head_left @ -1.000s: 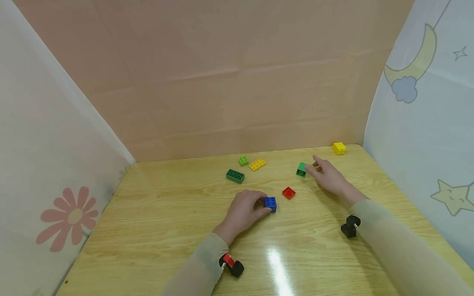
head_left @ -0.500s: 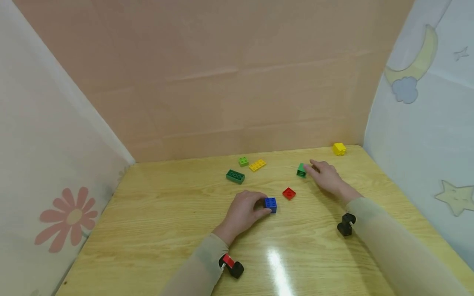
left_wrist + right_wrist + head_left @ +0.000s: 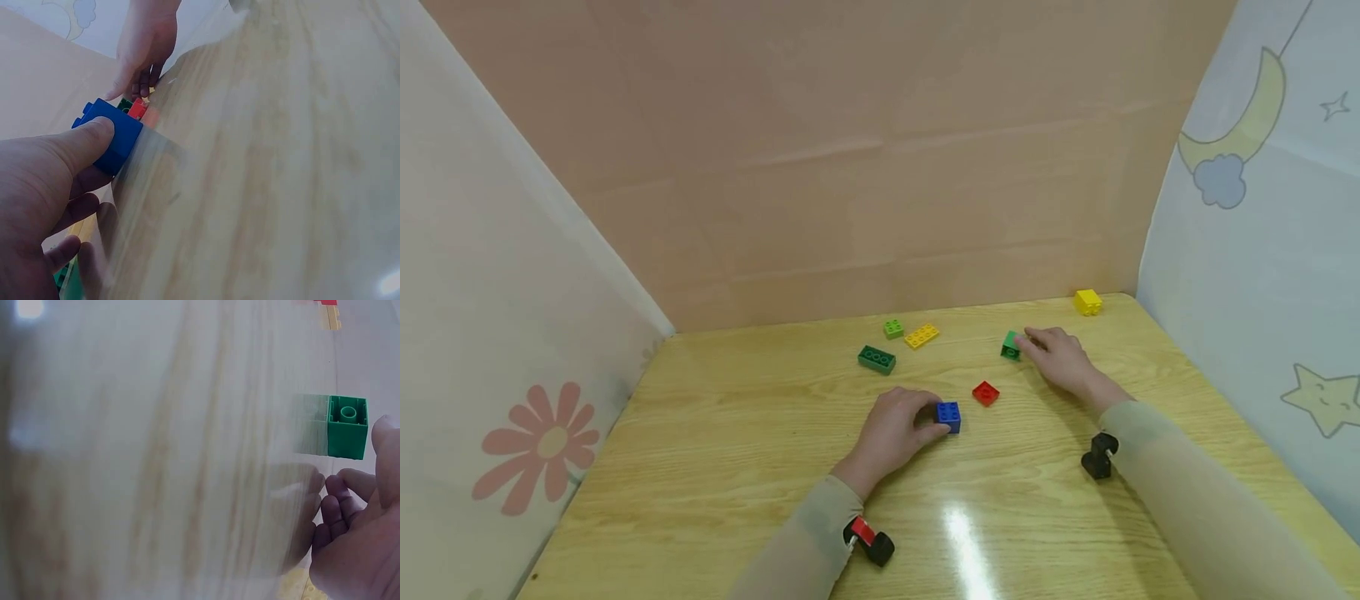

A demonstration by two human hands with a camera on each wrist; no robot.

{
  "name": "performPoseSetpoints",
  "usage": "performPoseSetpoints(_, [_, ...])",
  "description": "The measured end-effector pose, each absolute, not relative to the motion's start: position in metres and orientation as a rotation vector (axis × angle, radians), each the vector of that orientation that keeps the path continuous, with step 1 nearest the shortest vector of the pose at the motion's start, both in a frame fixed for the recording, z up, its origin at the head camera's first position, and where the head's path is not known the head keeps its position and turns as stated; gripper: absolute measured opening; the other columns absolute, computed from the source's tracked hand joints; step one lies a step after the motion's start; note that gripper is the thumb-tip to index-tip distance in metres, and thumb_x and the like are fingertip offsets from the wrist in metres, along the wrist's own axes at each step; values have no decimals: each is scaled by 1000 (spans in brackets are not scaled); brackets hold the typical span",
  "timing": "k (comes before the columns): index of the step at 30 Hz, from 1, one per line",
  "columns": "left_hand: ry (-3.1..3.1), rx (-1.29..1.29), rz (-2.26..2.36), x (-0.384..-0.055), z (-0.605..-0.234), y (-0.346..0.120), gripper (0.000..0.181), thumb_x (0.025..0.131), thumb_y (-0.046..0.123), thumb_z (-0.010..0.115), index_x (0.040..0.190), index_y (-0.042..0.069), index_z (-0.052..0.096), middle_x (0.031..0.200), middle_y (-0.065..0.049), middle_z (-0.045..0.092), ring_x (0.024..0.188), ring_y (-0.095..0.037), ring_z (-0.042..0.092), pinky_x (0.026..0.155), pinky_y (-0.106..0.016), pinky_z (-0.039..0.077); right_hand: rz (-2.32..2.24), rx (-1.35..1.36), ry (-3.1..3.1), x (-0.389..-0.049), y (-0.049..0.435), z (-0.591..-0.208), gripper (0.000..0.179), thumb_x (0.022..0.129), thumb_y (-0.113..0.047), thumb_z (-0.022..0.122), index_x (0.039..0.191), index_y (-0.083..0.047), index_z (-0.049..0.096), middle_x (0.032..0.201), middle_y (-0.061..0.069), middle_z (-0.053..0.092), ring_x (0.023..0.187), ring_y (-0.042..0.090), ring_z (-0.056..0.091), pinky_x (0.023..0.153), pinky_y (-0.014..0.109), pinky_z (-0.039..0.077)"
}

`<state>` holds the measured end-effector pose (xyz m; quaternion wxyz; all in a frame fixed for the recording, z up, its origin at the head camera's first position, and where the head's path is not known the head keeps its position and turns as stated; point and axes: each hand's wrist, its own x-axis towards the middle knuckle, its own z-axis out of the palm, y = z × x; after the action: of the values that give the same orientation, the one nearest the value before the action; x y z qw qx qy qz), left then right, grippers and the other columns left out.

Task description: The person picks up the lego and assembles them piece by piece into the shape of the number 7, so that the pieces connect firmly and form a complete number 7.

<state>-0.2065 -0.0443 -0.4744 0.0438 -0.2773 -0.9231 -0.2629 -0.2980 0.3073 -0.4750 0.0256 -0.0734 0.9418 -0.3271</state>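
My left hand (image 3: 891, 429) pinches a blue toy brick (image 3: 948, 417) between thumb and fingers, studs facing up. The left wrist view shows the thumb flat on the blue brick's side, with the other fingers behind it. Farther right, my right hand (image 3: 1060, 360) reaches beside a green brick (image 3: 1010, 346) that lies on its side. In the right wrist view a small gap separates the thumb from the green brick (image 3: 347, 437), and the loosely bent fingers hold nothing. The green brick's hollow underside with its tube is visible. A flat red brick (image 3: 986, 393) lies between both hands.
Toward the back lie a dark green brick (image 3: 877, 359), a small lime brick (image 3: 892, 328) and a flat yellow brick (image 3: 922, 336). Another yellow brick (image 3: 1087, 302) sits at the table's far right corner. Fabric walls border the wooden table (image 3: 737, 467).
My right hand has shifted slightly left and down beside the green brick, its fingers drawn a little closer to the thumb. The left hand and the blue brick have stayed in place.
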Motion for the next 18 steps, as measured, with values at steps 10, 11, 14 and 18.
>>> performPoseSetpoints(10, [-2827, -845, -814, -206, -474, -45, 36, 102, 40, 83, 130, 18, 79, 125, 7, 78, 114, -13, 66, 109, -40, 50, -962, -230, 2964, -286, 296, -463, 88, 114, -65, 43, 158, 10, 49, 154, 41, 42, 136, 66, 36, 110, 81, 29])
performPoseSetpoints(11, [-2827, -847, -815, -206, -475, -45, 35, 102, 40, 83, 129, 18, 79, 125, 7, 78, 113, -12, 66, 108, -40, 50, -962, -221, 2972, -284, 294, -462, 86, 114, -64, 45, 157, 10, 52, 153, 40, 43, 136, 66, 37, 110, 81, 30])
performPoseSetpoints(14, [-2815, -854, -818, -207, -475, -44, 34, 102, 40, 83, 128, 18, 79, 123, 8, 79, 111, -12, 66, 107, -39, 51, -958, -206, 2980, -282, 292, -458, 84, 114, -62, 47, 154, 12, 53, 151, 41, 43, 135, 65, 37, 110, 81, 30])
performPoseSetpoints(18, [-2813, -858, -825, -207, -475, -44, 34, 102, 40, 83, 128, 18, 80, 123, 8, 79, 111, -12, 66, 106, -39, 51, -966, -201, 2973, -281, 291, -458, 85, 114, -63, 49, 152, 13, 54, 151, 41, 43, 133, 64, 38, 109, 79, 32])
